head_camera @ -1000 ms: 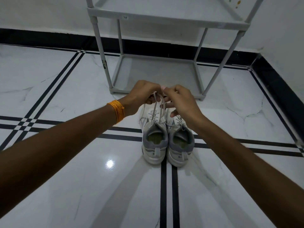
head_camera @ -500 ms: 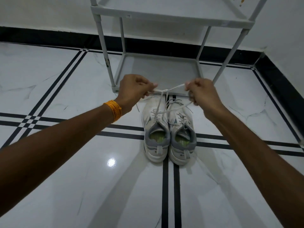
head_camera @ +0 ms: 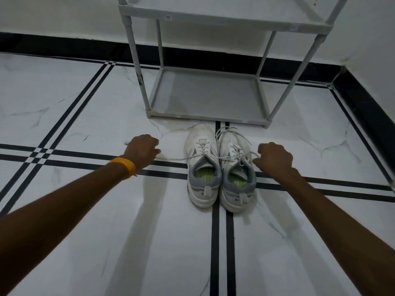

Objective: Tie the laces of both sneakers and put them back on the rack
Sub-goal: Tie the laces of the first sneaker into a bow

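While hands (head_camera: 142,147) (head_camera: 274,155) pull lace (head_camera: 173,158) taut, sneakers (head_camera: 220,167) sit before rack (head_camera: 205,92).

The room is dim and a bit gray, soft long shadows fall on the shiny floor (head_camera: 85,242) under both arms, the straight lines bend at the edges, and nothing looks very blurry.

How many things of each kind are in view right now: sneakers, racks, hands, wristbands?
Sneakers: 2, the left sneaker and the right sneaker, side by side on the floor
Racks: 1, the grey rack
Hands: 2, left hand, right hand, each pulling a lace end
Wristbands: 1, orange wristband
Total: 6
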Demonstrator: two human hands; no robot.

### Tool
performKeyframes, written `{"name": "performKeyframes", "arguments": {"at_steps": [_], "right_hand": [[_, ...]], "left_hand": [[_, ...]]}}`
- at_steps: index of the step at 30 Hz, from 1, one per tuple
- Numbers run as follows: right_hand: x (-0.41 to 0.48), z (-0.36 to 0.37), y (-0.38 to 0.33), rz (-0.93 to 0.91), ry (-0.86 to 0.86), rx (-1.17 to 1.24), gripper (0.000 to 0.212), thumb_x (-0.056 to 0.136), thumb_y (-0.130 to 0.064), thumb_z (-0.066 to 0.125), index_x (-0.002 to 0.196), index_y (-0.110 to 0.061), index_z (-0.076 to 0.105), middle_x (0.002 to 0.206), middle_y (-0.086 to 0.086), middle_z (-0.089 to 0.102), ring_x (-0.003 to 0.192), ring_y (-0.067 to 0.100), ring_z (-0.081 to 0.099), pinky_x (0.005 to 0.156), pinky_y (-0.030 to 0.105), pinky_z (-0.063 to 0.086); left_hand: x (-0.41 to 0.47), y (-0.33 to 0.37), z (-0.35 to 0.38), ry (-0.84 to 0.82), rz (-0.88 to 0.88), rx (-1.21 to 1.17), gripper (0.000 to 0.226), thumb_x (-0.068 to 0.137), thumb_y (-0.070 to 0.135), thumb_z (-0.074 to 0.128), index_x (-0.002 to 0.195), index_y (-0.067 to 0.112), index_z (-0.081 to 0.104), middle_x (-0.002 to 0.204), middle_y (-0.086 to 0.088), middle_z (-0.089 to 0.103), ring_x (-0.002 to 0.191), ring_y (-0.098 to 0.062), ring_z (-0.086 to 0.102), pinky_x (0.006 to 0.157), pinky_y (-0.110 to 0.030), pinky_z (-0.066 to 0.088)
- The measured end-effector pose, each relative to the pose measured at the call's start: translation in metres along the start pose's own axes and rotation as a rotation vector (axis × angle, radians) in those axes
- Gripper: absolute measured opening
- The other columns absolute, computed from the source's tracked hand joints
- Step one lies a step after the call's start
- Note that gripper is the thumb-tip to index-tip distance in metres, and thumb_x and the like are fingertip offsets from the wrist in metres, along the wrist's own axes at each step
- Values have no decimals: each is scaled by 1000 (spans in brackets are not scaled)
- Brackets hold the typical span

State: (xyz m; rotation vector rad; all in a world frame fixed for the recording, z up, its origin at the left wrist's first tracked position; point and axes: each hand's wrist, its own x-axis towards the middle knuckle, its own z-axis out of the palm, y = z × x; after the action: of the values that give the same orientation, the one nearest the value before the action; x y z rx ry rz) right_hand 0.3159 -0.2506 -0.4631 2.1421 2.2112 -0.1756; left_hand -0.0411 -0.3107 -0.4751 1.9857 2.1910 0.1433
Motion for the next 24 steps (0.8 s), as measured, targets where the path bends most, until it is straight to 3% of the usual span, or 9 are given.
{"name": "performKeyframes", "arguments": {"at_steps": [2,5,7,9,13,16,19,22,24], "right_hand": [[-2,-5,-14,-121,60,-17,38,87,-26,62,122,-12,58,119,14,57,112,35,52,79,39,47],[-10,-15,-47,-347,35,276,32,87,-17,63,118,-15,65,118,7,63,106,27,59,82,36,49],[-18,-14,-67,-428,-113,439,24,87,-18,66,110,-15,71,109,2,70,94,18,64,79,30,50],[-22,-8,-78,-476,-151,405,15,87,-15,67,100,-13,73,98,2,72,87,18,66,73,28,50],[-19,-5,-78,-467,-128,440,7,86,-7,63,87,-8,70,88,6,72,81,20,65,75,35,53],[-21,-2,-78,-567,-89,228,11,92,-11,53,99,-5,60,94,16,69,85,30,64,67,39,48],[-26,3,-75,-650,19,22,28,88,-2,54,115,-2,48,94,21,65,83,36,62,61,34,33],[-29,5,-69,-644,58,9,40,82,2,57,119,-2,44,94,24,65,84,39,63,61,35,33],[-29,8,-68,-650,36,15,43,82,-7,63,121,-2,45,98,25,66,86,39,63,62,35,34]], "left_hand": [[-1,23,0,-19,34,-70,36,98,28,54,126,9,63,121,-13,67,104,-31,65,90,-37,50],[-5,62,4,-101,157,-328,26,95,21,59,118,11,65,112,-7,67,69,-24,71,59,-26,57],[-7,78,12,-97,214,-348,16,94,15,59,108,9,66,107,-10,70,72,-25,68,67,-34,59],[-6,84,17,-62,205,-318,11,93,13,59,101,7,63,102,-14,70,81,-28,65,76,-41,56],[-7,87,22,-66,249,-212,24,90,17,66,105,6,52,102,-15,64,78,-22,53,69,-30,42],[-12,88,22,-52,340,-144,46,88,22,69,122,6,44,106,-14,66,77,-21,55,72,-29,47],[-13,78,21,-43,496,41,70,81,25,77,137,5,40,116,-17,65,94,-31,65,84,-38,55],[-10,66,16,-45,560,174,60,83,14,73,136,8,47,120,-16,65,100,-32,65,84,-36,52],[-7,61,14,-31,561,197,55,83,6,70,134,11,50,117,-15,67,98,-31,66,81,-33,52]]}}
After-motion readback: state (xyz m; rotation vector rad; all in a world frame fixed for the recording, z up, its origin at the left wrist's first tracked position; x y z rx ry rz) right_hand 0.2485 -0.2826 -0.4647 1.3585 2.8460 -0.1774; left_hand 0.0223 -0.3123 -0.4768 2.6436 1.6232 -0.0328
